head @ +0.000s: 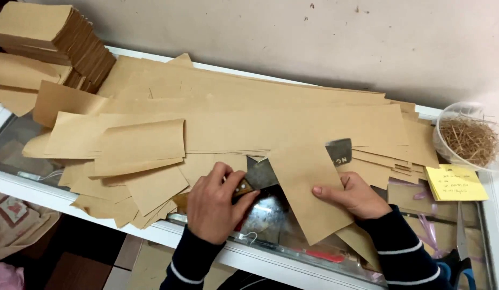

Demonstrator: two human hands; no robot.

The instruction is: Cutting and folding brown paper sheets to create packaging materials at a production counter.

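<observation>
A brown paper sheet (308, 188), folded and angled, is laid over a wide steel blade (263, 174) on a glass counter (24, 156). The blade's wooden handle is gripped in the closed left hand (212, 207). The sheet is pressed flat by the right hand (351, 196), fingers spread. Long paper strips (249, 113), a stack of cut sheets (51, 32), a bowl of straw (469, 137) and a yellow notepad (456, 182) are seen against a beige wall.

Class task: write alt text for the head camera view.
Two hands work on a glass counter strewn with brown paper sheets: the left hand grips a knife, the right hand presses a sheet flat. A paper stack sits far left, a bowl right.
</observation>
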